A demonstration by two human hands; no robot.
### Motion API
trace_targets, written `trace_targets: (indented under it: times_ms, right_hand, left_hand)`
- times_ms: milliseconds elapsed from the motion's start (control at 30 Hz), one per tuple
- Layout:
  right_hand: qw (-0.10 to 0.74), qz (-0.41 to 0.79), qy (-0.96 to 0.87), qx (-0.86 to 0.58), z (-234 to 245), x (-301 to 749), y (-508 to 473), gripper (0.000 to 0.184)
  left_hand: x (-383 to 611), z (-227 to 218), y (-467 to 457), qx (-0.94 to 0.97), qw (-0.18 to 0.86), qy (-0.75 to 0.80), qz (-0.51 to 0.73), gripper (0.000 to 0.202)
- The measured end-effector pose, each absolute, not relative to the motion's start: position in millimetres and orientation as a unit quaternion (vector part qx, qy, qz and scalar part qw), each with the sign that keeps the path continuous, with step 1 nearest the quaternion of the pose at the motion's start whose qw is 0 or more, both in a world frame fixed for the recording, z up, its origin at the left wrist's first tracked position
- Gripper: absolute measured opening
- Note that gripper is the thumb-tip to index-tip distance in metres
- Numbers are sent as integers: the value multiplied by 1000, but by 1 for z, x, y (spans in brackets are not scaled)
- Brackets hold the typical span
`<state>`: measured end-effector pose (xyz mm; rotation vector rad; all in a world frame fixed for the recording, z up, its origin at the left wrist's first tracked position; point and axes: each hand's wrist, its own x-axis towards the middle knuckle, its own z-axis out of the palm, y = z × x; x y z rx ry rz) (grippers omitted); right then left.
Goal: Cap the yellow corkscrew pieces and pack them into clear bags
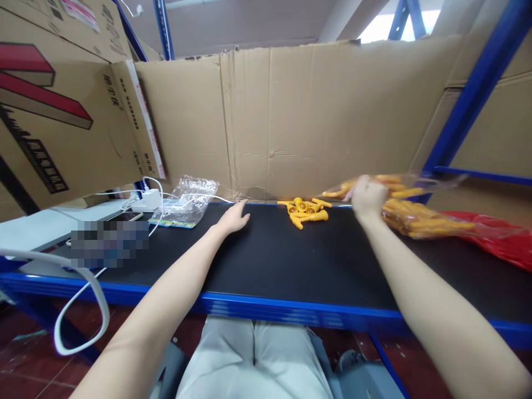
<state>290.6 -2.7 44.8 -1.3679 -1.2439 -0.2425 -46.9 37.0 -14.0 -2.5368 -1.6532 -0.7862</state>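
Observation:
My right hand (pixel 368 197) is closed in a fist around a clear plastic bag of yellow pieces (pixel 399 187), which is smeared by motion. Just below it, another clear bagful of long yellow pieces (pixel 424 220) lies at the right side of the black tabletop (pixel 286 260). Between my hands sits a small heap of loose yellow plastic pieces (pixel 305 210), some with round cup-like ends. My left hand (pixel 233 218) rests near the back of the tabletop, left of the heap, thumb apart from the fingers and nothing visible in it.
A red plastic bag (pixel 494 235) lies at the far right. On the left are a crumpled clear bag (pixel 195 194), a white charger (pixel 150 200) and looping white cables (pixel 103 316). Cardboard (pixel 291 122) walls the back, and a blue frame edge (pixel 282 307) runs along the front.

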Motion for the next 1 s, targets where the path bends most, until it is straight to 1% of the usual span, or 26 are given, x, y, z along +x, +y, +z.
trace_targets:
  times_ms: [33, 100, 200, 267, 333, 367, 433, 533, 600, 700, 833, 933, 1000]
  right_hand:
    - [612, -73, -550, -564, 43, 279, -3, 57]
    - [639, 31, -578, -507, 40, 256, -5, 58]
    - [653, 195, -620, -388, 35, 226, -12, 54]
    - [634, 283, -644, -321, 31, 213, -17, 52]
    - [598, 357, -661, -280, 26, 204, -18, 50]
    - [576, 389, -667, -268, 23, 200, -18, 49]
    - [542, 437, -671, -255, 18, 196, -17, 48]
    - [533, 469, -655, -258, 11, 195, -13, 47]
    - [541, 474, -642, -265, 8, 196, -10, 48]
    - [542, 473, -640, -271, 5, 199, -6, 48]
    - [543, 432, -654, -301, 5, 203, -1, 49]
    - [553, 399, -651, -334, 10, 205, 1, 48]
    - [565, 386, -646, -338, 15, 205, 4, 46]
  left_hand:
    - [-43, -13, 34, -825, 2, -504, -256, 61]
    - [-35, -13, 28, -848, -16, -465, -255, 67]
    - [-26, -14, 22, -862, -46, -439, -251, 78]
    - [-23, -14, 21, -864, -54, -430, -258, 86]
    - [-23, -15, 22, -862, -48, -431, -264, 91]
    - [-25, -16, 23, -860, -40, -437, -260, 90]
    - [-31, -17, 27, -859, -24, -457, -228, 78]
    - [-40, -19, 34, -864, -5, -477, -161, 52]
    - [-42, -19, 37, -873, 5, -466, -145, 42]
    - [-39, -15, 36, -890, 25, -431, -150, 37]
    - [-32, -6, 27, -884, 23, -436, -166, 38]
    - [-31, -1, 22, -865, 37, -451, -217, 33]
    - [-30, 1, 22, -850, 33, -450, -271, 26]
